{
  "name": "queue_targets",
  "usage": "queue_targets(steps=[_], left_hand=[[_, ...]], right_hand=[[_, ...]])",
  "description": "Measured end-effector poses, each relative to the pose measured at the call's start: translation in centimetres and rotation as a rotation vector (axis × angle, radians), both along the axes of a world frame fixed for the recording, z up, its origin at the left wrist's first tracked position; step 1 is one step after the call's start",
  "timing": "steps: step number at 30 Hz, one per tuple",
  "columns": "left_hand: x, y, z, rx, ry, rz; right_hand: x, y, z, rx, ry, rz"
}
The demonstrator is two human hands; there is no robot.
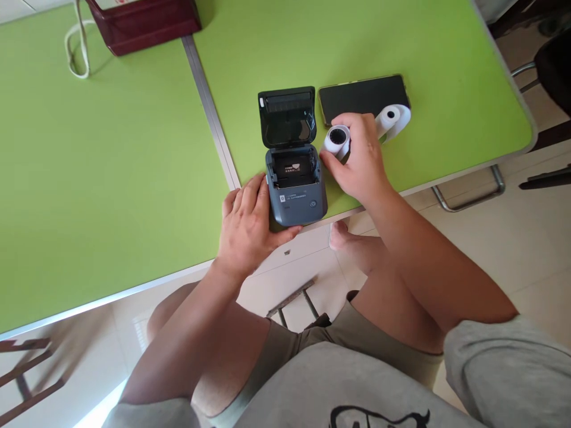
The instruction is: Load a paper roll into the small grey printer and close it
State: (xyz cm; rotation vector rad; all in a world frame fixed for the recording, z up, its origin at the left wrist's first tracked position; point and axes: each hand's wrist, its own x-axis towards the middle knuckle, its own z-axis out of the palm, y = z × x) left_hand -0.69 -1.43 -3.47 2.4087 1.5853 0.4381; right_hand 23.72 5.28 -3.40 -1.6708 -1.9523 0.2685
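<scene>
A small dark grey label printer (298,193) stands near the table's front edge, its black lid (288,117) raised and its paper bay bare inside. Against its left side and front corner rests my left hand (247,223), with the thumb along the front. Just right of the printer, my right hand (360,156) grips a white paper roll (333,142) with a dark core, thumb and fingers around it. A second white paper roll (389,119), with a loose strip curling from it, lies beyond that hand. Behind both rolls is a black smartphone (363,98).
The green table (111,166) has a metal seam (209,113) running left of the printer. A dark red box (145,24) and a white cord (81,50) are at the back left. Dark chair parts (553,71) show at the right, beyond the table edge.
</scene>
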Motion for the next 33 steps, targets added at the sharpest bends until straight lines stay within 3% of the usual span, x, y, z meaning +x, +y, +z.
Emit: queue_targets(steps=[4, 14, 20, 24, 28, 33], left_hand=[[0.1, 0.0, 0.3, -0.01, 0.003, -0.001], [-0.1, 0.1, -0.3, -0.011, 0.0, -0.011], [0.0, 0.0, -0.1, -0.006, 0.022, -0.013], [-0.2, 0.0, -0.3, 0.002, 0.007, -0.023], [-0.3, 0.0, -0.6, 0.036, -0.017, -0.043], [-0.3, 0.0, -0.6, 0.048, -0.012, -0.052]], right_hand=[[-0.3, -0.3, 0.7, 0.002, 0.037, 0.011], [0.4, 0.1, -0.7, -0.035, 0.07, 0.009], [-0.4, -1.7, 1.0, 0.07, 0.092, -0.018], [-1.8, -3.0, 1.8, 0.157, 0.181, 0.135], [-3.0, -2.3, 1.1, 0.222, 0.242, 0.302], [-3.4, -1.2, 0.5, 0.161, 0.317, 0.313]])
